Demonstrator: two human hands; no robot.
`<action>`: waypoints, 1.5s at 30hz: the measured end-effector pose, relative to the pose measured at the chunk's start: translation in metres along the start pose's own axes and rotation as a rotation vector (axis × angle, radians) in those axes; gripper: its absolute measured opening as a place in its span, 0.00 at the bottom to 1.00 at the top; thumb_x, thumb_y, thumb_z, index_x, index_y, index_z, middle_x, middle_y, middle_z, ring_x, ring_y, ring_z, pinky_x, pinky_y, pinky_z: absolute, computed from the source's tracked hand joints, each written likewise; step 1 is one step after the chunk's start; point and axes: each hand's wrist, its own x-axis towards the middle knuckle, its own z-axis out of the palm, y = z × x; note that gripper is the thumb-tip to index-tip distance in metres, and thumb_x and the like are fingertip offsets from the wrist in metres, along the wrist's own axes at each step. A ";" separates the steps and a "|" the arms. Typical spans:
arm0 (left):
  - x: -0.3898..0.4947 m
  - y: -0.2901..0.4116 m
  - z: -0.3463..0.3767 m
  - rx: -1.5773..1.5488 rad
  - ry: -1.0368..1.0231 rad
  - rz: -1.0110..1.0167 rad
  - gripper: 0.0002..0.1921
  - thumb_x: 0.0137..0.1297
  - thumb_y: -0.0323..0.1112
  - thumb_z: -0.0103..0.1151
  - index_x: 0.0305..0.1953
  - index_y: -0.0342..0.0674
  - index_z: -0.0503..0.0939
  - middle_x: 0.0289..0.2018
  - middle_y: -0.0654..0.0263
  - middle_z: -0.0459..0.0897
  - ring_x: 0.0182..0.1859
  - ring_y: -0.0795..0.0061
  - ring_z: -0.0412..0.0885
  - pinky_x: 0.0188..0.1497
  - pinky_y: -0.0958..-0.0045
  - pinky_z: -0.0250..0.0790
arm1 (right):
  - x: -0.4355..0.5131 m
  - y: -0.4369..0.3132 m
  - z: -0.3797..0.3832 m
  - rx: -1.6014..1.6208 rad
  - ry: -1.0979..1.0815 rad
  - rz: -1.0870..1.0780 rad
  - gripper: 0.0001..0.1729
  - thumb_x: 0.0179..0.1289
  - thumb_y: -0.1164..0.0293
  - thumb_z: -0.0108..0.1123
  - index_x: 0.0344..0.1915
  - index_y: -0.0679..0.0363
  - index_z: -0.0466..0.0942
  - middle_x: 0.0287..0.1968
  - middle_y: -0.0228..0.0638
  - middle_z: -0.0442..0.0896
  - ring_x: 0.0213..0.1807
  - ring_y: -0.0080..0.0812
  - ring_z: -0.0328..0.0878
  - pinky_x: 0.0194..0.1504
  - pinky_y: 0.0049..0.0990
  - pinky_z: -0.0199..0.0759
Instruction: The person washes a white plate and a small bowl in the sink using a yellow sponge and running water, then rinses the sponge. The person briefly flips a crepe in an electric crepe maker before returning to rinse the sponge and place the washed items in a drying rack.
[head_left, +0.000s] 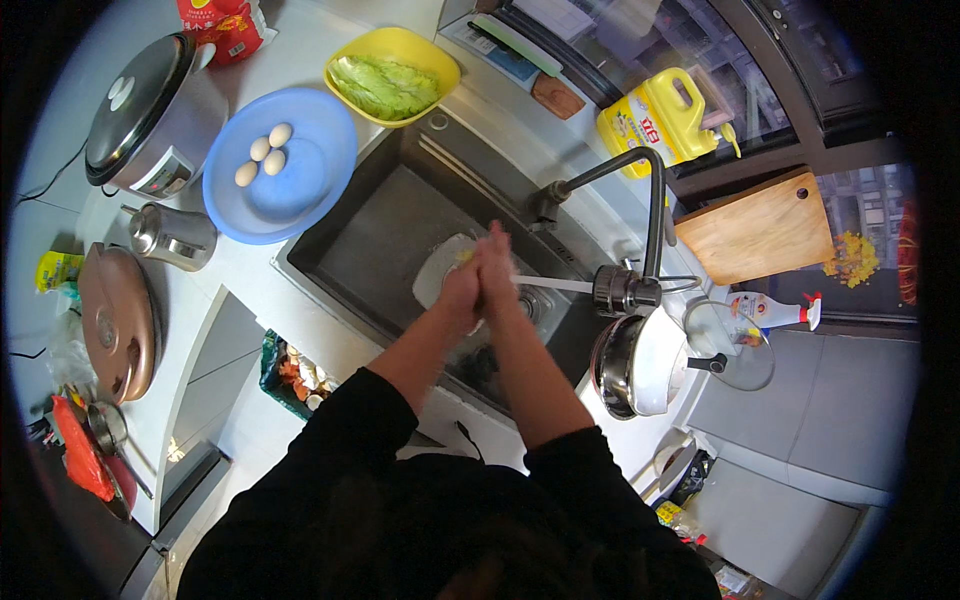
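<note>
My left hand (459, 289) and my right hand (495, 266) are pressed together, palm to palm, over the dark sink (360, 225). Both are blurred, and whatever lies between the palms is hidden. A small yellowish bit shows by the left fingers. Water (555, 283) streams from the black faucet's spray head (622, 291) onto the right hand. Beneath the hands sits a pale, rounded-square dish (431, 279), partly covered by them. The drain (531, 306) shows just right of my right hand.
A blue basin (289, 191) with several eggs and a yellow bowl (450, 71) of lettuce stand beyond the sink's left side. At the right are a stacked pot (616, 375) and white bowl (660, 367). Behind the faucet are a yellow detergent jug (645, 120) and cutting board (757, 229).
</note>
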 end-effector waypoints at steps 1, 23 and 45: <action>-0.003 0.000 0.004 0.004 0.032 -0.060 0.22 0.75 0.50 0.43 0.58 0.41 0.70 0.51 0.63 0.76 0.53 0.65 0.75 0.58 0.62 0.67 | 0.000 -0.003 0.000 0.110 0.009 0.088 0.32 0.73 0.58 0.44 0.72 0.58 0.57 0.73 0.46 0.57 0.73 0.43 0.54 0.71 0.34 0.46; 0.008 -0.007 0.004 0.040 0.136 -0.145 0.20 0.76 0.45 0.40 0.56 0.36 0.71 0.52 0.55 0.77 0.55 0.63 0.76 0.57 0.57 0.69 | -0.018 -0.017 -0.015 -0.322 0.166 -0.673 0.17 0.67 0.72 0.52 0.54 0.63 0.77 0.49 0.38 0.77 0.49 0.30 0.73 0.52 0.29 0.68; -0.023 -0.075 0.030 1.810 0.054 0.784 0.24 0.71 0.46 0.42 0.29 0.32 0.80 0.29 0.46 0.81 0.35 0.44 0.79 0.38 0.50 0.68 | -0.078 0.003 -0.069 0.977 0.352 0.311 0.22 0.75 0.52 0.45 0.27 0.53 0.68 0.23 0.26 0.68 0.26 0.27 0.66 0.30 0.32 0.66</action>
